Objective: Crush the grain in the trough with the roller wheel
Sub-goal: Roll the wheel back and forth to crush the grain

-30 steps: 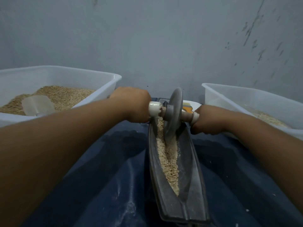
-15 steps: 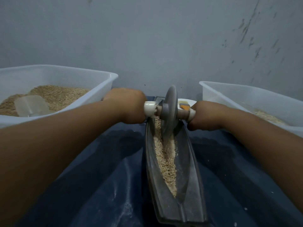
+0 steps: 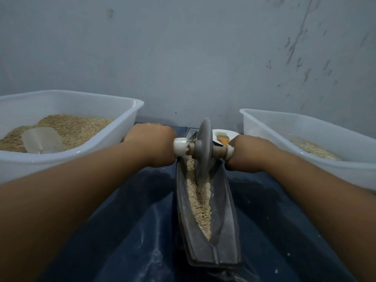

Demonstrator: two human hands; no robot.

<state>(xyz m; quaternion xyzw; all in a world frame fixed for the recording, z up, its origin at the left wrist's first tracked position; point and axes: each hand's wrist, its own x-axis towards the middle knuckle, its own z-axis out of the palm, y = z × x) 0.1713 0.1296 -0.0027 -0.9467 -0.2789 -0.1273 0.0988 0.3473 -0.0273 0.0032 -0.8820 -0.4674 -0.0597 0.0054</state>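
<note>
I grip the axle (image 3: 218, 152) with my left hand (image 3: 151, 144) and right hand (image 3: 247, 152), fingers curled round each end. The wheel (image 3: 202, 151) stands between them, its rim down in the grain (image 3: 200, 202) at the far end of the trough (image 3: 225, 231). Grain covers the channel nearer me. A tub (image 3: 85, 153) flanks the trough on the left.

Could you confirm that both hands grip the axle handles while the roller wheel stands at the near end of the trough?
Not quite: the head view shows the roller wheel at the far end of the trough, toward the wall. The rest holds: the left hand and right hand each grip an axle handle.
</note>
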